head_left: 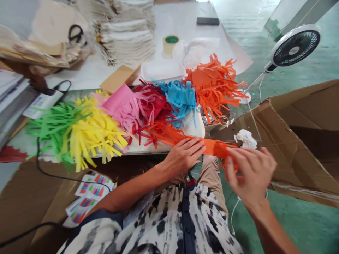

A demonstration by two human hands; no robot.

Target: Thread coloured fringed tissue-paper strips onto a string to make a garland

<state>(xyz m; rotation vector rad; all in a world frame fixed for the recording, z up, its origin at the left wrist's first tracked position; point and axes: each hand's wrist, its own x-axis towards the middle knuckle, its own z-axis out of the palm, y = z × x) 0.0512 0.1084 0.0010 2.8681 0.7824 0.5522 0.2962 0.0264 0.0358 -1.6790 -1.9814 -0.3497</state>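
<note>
A strip of orange fringed tissue paper (214, 147) lies across the near table edge, with loose fringes at both ends. My left hand (185, 154) rests flat on its middle, fingers stretched out and pressing on it. At the strip's right end, my right hand (249, 173) has its thumb and bent fingers around the fringe; it is slightly blurred. Behind lie fringed tissue bundles in a row: green (57, 121), yellow (92, 132), pink (123, 102), dark red (156, 102), light blue (181, 97) and orange (212, 83).
A white plastic tray (162, 70), a tape roll (171, 45) and stacked cream bundles (127, 38) stand farther back. Black-handled scissors (76, 33) lie at the left. On the right are a small fan (295, 47), crumpled white tissue (247, 138) and an open cardboard box (291, 148).
</note>
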